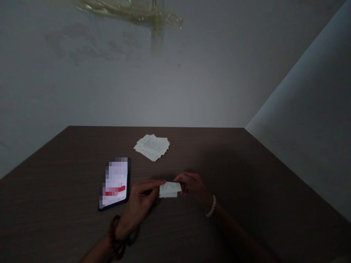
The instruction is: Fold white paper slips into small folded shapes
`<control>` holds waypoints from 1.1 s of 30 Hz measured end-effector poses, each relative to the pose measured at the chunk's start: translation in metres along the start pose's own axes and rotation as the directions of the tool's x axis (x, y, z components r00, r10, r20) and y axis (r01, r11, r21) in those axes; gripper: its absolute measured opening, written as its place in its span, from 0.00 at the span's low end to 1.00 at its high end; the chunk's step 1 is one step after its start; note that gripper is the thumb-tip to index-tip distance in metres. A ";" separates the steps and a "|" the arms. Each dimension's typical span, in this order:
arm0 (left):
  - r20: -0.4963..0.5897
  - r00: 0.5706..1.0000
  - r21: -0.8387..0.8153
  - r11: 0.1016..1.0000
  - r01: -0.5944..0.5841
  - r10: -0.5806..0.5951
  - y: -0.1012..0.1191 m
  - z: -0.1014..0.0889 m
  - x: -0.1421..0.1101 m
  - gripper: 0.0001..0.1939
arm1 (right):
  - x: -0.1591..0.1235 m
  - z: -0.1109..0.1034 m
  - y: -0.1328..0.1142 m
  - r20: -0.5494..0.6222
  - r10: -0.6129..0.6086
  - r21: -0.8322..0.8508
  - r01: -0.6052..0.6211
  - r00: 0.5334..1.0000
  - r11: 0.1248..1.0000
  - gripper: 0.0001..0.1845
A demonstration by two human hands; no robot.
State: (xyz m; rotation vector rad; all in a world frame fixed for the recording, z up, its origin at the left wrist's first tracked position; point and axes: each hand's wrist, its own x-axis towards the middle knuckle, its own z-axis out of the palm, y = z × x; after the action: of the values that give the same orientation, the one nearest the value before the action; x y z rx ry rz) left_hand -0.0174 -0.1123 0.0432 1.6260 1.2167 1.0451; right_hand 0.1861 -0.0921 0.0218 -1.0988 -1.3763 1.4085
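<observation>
To the right of a flat touchscreen device with a black edge (pixel 128 182), both hands are working on a small white printed paper slip (pixel 170 187) just above or on the dark brown wood-grain tabletop (pixel 164 237). The left hand (pixel 138 206), wearing a brown beaded bracelet (pixel 112 233), is passing close to the device's right side and pinching the slip's left end between thumb and forefinger. The right hand (pixel 196 188), wearing a white beaded bracelet (pixel 213 206), is curling its fingers in at the slip's upper right corner, farther right of the device; whether they are gripping it or only touching, I cannot tell. The slip seems to be lying doubled, a printed face showing above a plainer flap, so handling it is probably calling for light fingertips and a steady left hold.

Beyond the device and to its right, a loose, fanned pile of white printed papers (pixel 153 147) is resting flat.

Dim light is making the print unreadable. Blocky pixelation is masking much of the device's screen, the left fingers are covering the slip's left edge, and the frame is cutting off both forearms.
</observation>
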 end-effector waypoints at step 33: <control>0.112 0.895 0.451 0.780 -0.434 0.433 -0.010 0.004 -0.001 0.12 | 0.001 0.006 0.006 -0.160 -0.005 -0.095 -0.011 0.987 0.995 0.10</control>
State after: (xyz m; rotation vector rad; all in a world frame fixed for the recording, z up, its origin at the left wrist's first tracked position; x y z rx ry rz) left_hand -0.0169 -0.1122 0.0326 2.3721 1.1763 1.0714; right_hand 0.1801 -0.0927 0.0159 -1.2486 -1.3373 1.2385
